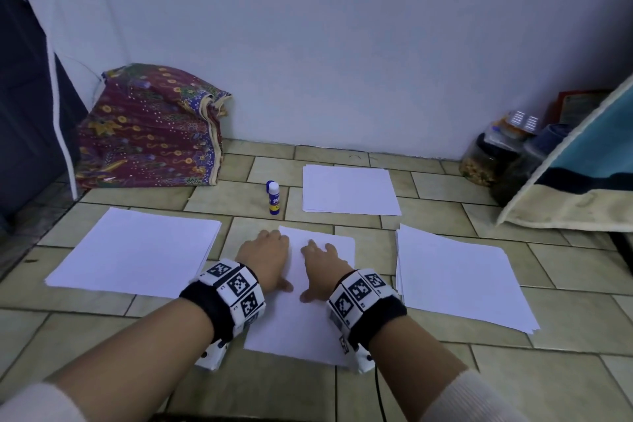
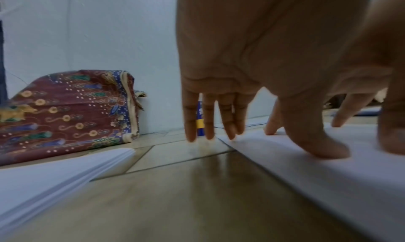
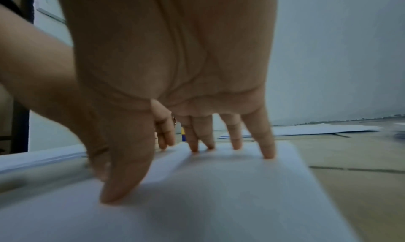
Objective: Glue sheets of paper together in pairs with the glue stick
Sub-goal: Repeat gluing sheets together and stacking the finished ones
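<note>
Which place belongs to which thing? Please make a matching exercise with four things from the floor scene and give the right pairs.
Things:
1. glue stick
2. patterned cloth bundle
3. middle sheet
4. jars

Places:
A. under both hands
B. far left corner, against the wall
C. upright between the paper stacks
D. far right, by the wall

Pairs: 1-C, 2-B, 3-A, 4-D

Each wrist wears a black band (image 1: 209,305) carrying white blocks (image 1: 238,284) printed with black square codes; pale cream sleeves (image 1: 479,397) cover both forearms.
</note>
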{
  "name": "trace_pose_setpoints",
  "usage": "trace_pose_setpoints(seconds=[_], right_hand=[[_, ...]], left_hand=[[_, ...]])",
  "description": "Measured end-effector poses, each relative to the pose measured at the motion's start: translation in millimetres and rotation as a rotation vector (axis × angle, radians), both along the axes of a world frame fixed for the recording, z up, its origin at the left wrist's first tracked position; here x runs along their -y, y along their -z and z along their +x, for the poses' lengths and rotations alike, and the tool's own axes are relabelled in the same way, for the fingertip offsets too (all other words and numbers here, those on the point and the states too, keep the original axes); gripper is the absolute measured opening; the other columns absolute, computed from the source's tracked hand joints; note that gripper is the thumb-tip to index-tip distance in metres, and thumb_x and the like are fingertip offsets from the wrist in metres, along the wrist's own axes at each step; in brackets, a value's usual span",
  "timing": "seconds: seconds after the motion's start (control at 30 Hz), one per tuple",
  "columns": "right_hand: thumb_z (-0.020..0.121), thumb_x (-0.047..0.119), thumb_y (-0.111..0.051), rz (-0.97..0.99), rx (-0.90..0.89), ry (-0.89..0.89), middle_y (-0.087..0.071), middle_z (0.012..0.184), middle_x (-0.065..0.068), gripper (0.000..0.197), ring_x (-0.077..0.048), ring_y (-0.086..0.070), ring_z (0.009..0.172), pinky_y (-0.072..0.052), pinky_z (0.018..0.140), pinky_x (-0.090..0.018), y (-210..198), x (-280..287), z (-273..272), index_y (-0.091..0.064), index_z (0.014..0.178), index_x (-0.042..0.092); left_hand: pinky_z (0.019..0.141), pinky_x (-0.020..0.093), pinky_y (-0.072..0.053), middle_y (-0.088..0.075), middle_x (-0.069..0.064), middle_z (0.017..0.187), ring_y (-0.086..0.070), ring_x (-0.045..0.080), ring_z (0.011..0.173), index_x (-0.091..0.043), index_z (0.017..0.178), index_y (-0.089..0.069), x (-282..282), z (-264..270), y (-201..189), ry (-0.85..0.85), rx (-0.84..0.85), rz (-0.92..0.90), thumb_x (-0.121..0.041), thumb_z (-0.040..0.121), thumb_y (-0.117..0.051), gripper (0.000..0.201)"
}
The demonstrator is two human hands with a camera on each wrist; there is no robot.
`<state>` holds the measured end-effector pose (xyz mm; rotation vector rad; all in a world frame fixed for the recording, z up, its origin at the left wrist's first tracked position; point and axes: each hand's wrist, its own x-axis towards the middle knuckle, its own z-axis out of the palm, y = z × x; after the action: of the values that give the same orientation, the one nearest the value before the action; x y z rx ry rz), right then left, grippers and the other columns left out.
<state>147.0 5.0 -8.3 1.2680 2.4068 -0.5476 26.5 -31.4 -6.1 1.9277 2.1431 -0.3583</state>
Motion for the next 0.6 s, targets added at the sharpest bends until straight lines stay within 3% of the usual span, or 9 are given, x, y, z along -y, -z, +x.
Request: trace_pose_setpoints(seconds=[0.1, 0.17, 0.23, 0.3, 0.37, 0.47, 0.53, 0.6], right_hand=[[0.08, 0.024, -0.074, -0.048, -0.052, -0.065, -0.003, 0.159, 0.003, 0.092, -0.025, -0.001, 0.147, -0.018, 0.116, -0.051, 0.2, -9.4, 1.4, -0.015, 0.15, 0.012], [0.077, 0.021, -0.077, -0.061, -0.067, -0.065, -0.008, 0.159, 0.004, 0.094, -0.022, -0.002, 0.147, -0.019, 0.115, -0.051, 2.3, -13.7, 0.5, -0.017, 0.149, 0.015], [0.077, 0.018, -0.077, -0.056, -0.044, -0.027, -0.016, 0.157, 0.003, 0.092, -0.02, -0.005, 0.146, -0.022, 0.113, -0.055, 5.1, -15.0, -4.1, -0.018, 0.148, 0.017], [0.083, 0.012, -0.069, -0.031, -0.007, 0.009, -0.016, 0.157, 0.0, 0.085, -0.019, -0.006, 0.146, -0.02, 0.111, -0.059, 4.7, -13.4, -13.1, -0.015, 0.149, 0.015], [0.089, 0.009, -0.061, -0.023, 0.023, -0.047, -0.002, 0.16, 0.001, 0.084, -0.02, -0.001, 0.147, -0.014, 0.113, -0.061, -1.6, -10.4, -23.6, -0.005, 0.151, 0.014], [0.078, 0.005, -0.072, -0.08, 0.024, -0.182, -0.005, 0.159, -0.002, 0.106, -0.023, -0.01, 0.146, -0.013, 0.114, -0.058, -15.3, -12.4, -31.2, 0.002, 0.152, 0.016], [0.074, 0.011, -0.078, -0.099, 0.057, -0.208, -0.006, 0.159, -0.002, 0.112, -0.025, -0.015, 0.145, -0.013, 0.114, -0.058, -20.0, -19.3, -26.3, 0.002, 0.152, 0.02], [0.076, 0.026, -0.078, -0.104, 0.08, -0.185, -0.001, 0.16, 0.001, 0.111, -0.021, -0.01, 0.146, -0.009, 0.115, -0.058, -20.1, -27.8, -16.0, 0.002, 0.152, 0.023]], left_hand=[[0.105, 0.039, -0.036, -0.024, 0.006, 0.152, -0.019, 0.024, 0.141, -0.007, 0.147, -0.018, 0.0, -9.2, 10.2, -0.116, 0.004, -0.021, -0.063, 0.073, -0.068, 0.106], [0.111, 0.044, -0.032, -0.006, 0.005, 0.16, -0.001, 0.025, 0.147, -0.004, 0.151, -0.004, -1.1, -12.5, 14.0, -0.158, 0.008, -0.062, -0.066, 0.073, -0.067, 0.118], [0.112, 0.047, -0.029, 0.002, 0.006, 0.161, 0.006, 0.025, 0.148, -0.003, 0.151, 0.001, -4.0, -14.6, 17.0, -0.151, -0.002, -0.088, -0.068, 0.073, -0.065, 0.121], [0.114, 0.049, -0.026, 0.001, 0.008, 0.161, 0.007, 0.024, 0.148, -0.001, 0.151, 0.001, -6.2, -16.6, 18.3, -0.12, -0.027, -0.105, -0.071, 0.072, -0.063, 0.123], [0.113, 0.049, -0.026, -0.005, 0.008, 0.16, 0.004, 0.024, 0.148, -0.002, 0.151, -0.004, -8.7, -19.6, 20.7, -0.088, -0.057, -0.113, -0.076, 0.069, -0.06, 0.124], [0.113, 0.05, -0.026, -0.009, 0.007, 0.16, 0.003, 0.026, 0.148, -0.007, 0.152, -0.006, -10.3, -22.3, 23.4, -0.049, -0.077, -0.123, -0.081, 0.067, -0.057, 0.123], [0.114, 0.05, -0.023, -0.006, 0.008, 0.16, 0.004, 0.025, 0.148, -0.004, 0.152, -0.003, -9.2, -22.4, 23.5, -0.056, -0.075, -0.122, -0.08, 0.068, -0.056, 0.125], [0.115, 0.05, -0.021, -0.004, 0.009, 0.161, 0.005, 0.024, 0.148, -0.002, 0.151, 0.0, -7.3, -21.5, 23.1, -0.071, -0.076, -0.109, -0.079, 0.07, -0.056, 0.125]])
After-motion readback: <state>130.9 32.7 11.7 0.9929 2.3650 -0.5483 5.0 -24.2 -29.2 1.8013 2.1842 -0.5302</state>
